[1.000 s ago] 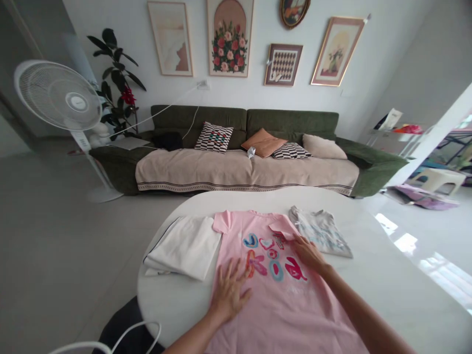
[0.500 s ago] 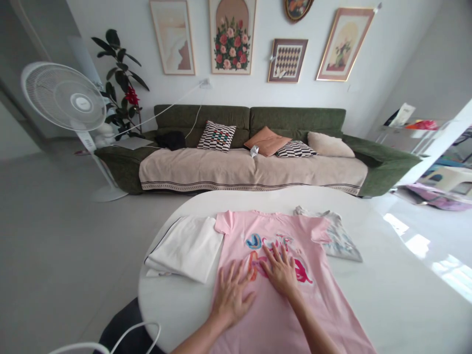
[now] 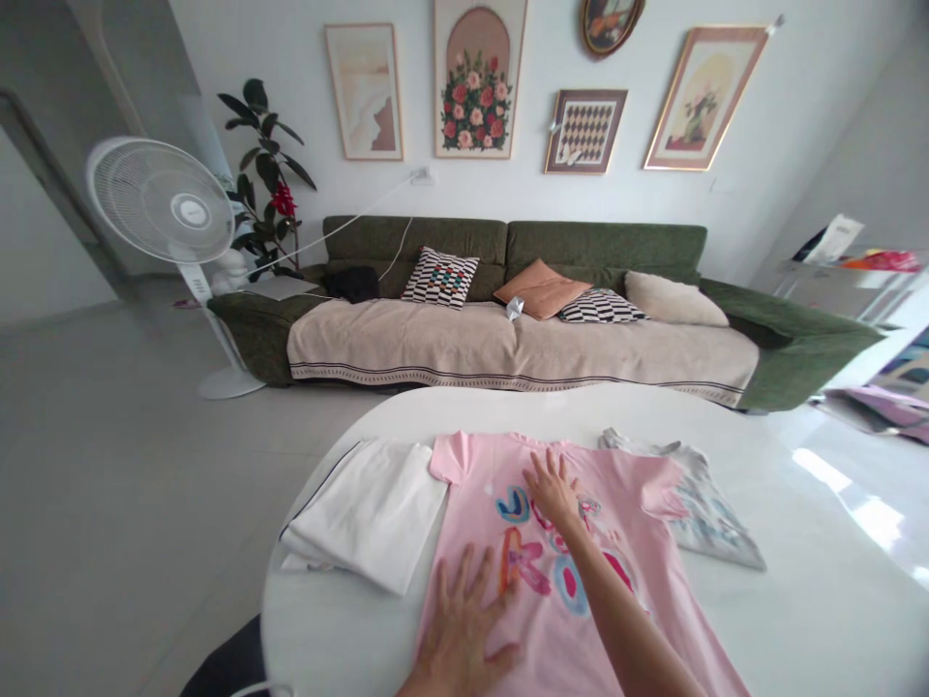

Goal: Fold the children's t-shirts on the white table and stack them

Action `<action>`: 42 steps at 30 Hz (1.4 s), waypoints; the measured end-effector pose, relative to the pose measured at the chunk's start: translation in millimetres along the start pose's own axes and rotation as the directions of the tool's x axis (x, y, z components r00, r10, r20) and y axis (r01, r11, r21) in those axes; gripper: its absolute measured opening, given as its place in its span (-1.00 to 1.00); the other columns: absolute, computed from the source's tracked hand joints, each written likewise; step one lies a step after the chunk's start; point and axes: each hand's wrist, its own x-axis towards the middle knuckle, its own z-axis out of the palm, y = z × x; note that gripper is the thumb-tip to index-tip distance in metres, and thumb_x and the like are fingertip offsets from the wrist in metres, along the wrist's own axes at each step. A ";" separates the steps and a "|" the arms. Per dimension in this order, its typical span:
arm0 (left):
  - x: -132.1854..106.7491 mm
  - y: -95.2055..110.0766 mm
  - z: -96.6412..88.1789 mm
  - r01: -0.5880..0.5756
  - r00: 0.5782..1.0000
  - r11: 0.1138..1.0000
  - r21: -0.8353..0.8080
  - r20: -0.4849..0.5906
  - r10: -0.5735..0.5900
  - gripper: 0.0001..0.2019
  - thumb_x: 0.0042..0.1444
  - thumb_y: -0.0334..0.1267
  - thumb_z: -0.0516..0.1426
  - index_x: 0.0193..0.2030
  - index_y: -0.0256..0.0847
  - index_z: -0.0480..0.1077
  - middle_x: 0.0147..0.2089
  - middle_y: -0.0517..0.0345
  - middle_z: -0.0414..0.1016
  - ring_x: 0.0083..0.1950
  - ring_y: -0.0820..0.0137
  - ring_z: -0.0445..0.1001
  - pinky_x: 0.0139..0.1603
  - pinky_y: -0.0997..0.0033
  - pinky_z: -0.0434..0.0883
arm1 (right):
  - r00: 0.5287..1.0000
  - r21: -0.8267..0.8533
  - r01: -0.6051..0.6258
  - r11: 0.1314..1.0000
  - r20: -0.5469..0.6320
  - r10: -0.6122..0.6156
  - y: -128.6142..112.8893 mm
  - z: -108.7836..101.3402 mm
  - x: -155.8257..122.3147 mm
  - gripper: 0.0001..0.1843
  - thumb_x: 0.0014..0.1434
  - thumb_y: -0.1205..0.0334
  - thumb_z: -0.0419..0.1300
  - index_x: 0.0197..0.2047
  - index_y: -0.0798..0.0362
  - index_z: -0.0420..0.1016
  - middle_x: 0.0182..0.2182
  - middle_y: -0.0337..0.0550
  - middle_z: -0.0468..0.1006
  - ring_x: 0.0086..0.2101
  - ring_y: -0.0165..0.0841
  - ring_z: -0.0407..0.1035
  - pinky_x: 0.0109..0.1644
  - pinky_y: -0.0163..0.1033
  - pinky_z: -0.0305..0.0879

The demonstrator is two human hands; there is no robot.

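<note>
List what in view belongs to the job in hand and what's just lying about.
Job in hand:
pink shirt, with left hand and right hand spread over it
table beneath
probably white garment and grey shirt, the grey partly under the pink

Just about the room:
fan
plant
sofa
orange cushion
rose picture

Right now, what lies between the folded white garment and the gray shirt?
The pink shirt, one sleeve overlapping the gray shirt; head view shows it.

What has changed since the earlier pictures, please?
On the pink shirt, the right hand has left the sleeve, now unfolded partly over the grey shirt, and moved inward and up toward the collar. The left hand stays put; the white garment lies unmoved.
</note>
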 end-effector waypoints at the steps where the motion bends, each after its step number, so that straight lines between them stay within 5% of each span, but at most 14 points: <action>1: 1.6 -2.3 3.4 0.001 1.000 1.000 0.014 0.007 -0.001 -0.31 0.01 0.25 -0.10 0.24 0.26 -0.30 0.35 0.27 -0.47 0.31 -0.06 -0.35 0.12 -0.34 -0.23 | 0.999 0.012 -0.025 1.000 0.028 0.024 -1.5 1.8 12.8 -0.43 0.20 -0.08 -0.32 0.25 -0.15 -0.08 0.27 -0.12 -0.19 0.21 -0.01 -0.32 0.07 0.27 -0.10; 10: 9.9 -23.7 32.1 -0.048 0.999 0.995 0.084 0.006 0.047 -0.37 0.05 0.20 -0.11 0.24 0.30 -0.29 0.34 0.20 -0.43 0.29 -0.12 -0.22 0.06 -0.40 -0.10 | 0.987 -0.012 -0.161 0.987 -0.020 0.161 -11.8 25.7 55.2 -0.29 0.03 -0.36 -0.28 0.23 -0.36 -0.18 0.27 -0.05 -0.22 0.15 0.32 -0.41 -0.18 0.58 -0.55; 16: 10.8 -15.0 19.7 -0.010 0.999 1.000 0.026 0.045 0.009 -0.31 -0.01 0.27 -0.11 0.24 0.28 -0.30 0.34 0.20 -0.44 0.29 -0.13 -0.28 0.07 -0.41 -0.13 | 0.992 0.045 -0.128 0.991 0.017 0.128 -11.0 7.2 56.1 -0.27 0.06 -0.33 -0.27 0.26 -0.25 -0.19 0.27 0.01 -0.26 0.17 0.23 -0.39 -0.07 0.52 -0.41; 19: 7.5 -6.7 7.0 0.006 0.999 1.000 0.017 0.050 -0.006 -0.31 0.00 0.27 -0.13 0.23 0.29 -0.35 0.34 0.24 -0.49 0.30 -0.11 -0.31 0.07 -0.42 -0.17 | 0.997 0.048 -0.051 0.998 -0.057 0.054 -24.9 6.9 22.8 -0.29 0.12 -0.23 -0.25 0.28 -0.15 -0.24 0.27 0.05 -0.27 0.20 0.10 -0.37 0.01 0.43 -0.27; 24: 1.0 5.8 -5.9 0.060 0.998 0.998 0.029 -0.017 -0.060 -0.31 0.05 0.21 -0.15 0.26 0.14 -0.38 0.34 0.27 -0.39 0.32 0.04 -0.33 0.19 -0.21 -0.22 | 0.970 0.015 0.233 0.972 -0.070 -0.232 -29.7 28.7 -81.6 -0.37 0.18 -0.11 -0.23 0.27 -0.09 -0.17 0.27 -0.14 -0.18 0.23 -0.15 -0.31 0.16 0.14 -0.16; 29: 0.9 9.2 -4.5 0.090 0.993 0.994 0.059 -0.078 -0.085 -0.29 0.03 0.21 -0.11 0.26 0.12 -0.33 0.35 0.29 -0.32 0.32 0.05 -0.33 0.21 -0.15 -0.28 | 0.991 -0.031 0.112 0.993 -0.071 -0.114 61.2 26.0 -148.6 -0.40 0.19 -0.12 -0.28 0.26 -0.17 -0.16 0.26 -0.31 -0.09 0.23 -0.27 -0.27 0.20 0.02 -0.17; 34: 2.1 5.4 3.2 0.080 0.991 0.992 0.095 -0.112 -0.069 -0.30 0.04 0.22 -0.12 0.26 0.15 -0.31 0.35 0.30 -0.29 0.32 0.06 -0.32 0.20 -0.16 -0.27 | 0.985 -0.107 -0.163 0.981 -0.073 0.156 143.2 6.0 -145.9 -0.39 0.19 -0.09 -0.30 0.27 -0.11 -0.19 0.27 -0.26 -0.14 0.23 -0.29 -0.34 0.19 0.05 -0.16; 39: 1.7 5.4 5.1 0.085 0.991 0.986 0.145 -0.116 -0.069 -0.33 0.04 0.21 -0.12 0.26 0.16 -0.26 0.35 0.30 -0.25 0.32 0.06 -0.30 0.20 -0.15 -0.25 | 0.967 -0.110 -0.251 0.962 -0.072 0.244 124.5 -4.1 -152.2 -0.36 0.20 -0.09 -0.32 0.28 -0.02 -0.22 0.27 -0.12 -0.20 0.23 -0.22 -0.35 0.16 0.20 -0.22; 42: 1.2 6.6 6.0 0.087 0.992 0.987 0.138 -0.106 -0.073 -0.37 0.08 0.16 -0.13 0.26 0.15 -0.24 0.35 0.29 -0.24 0.33 0.10 -0.31 0.20 -0.14 -0.24 | 0.990 -0.103 -0.115 0.988 -0.088 0.106 94.3 6.2 -185.6 -0.33 0.19 -0.12 -0.30 0.29 -0.01 -0.29 0.28 -0.14 -0.24 0.23 -0.23 -0.39 0.17 0.19 -0.23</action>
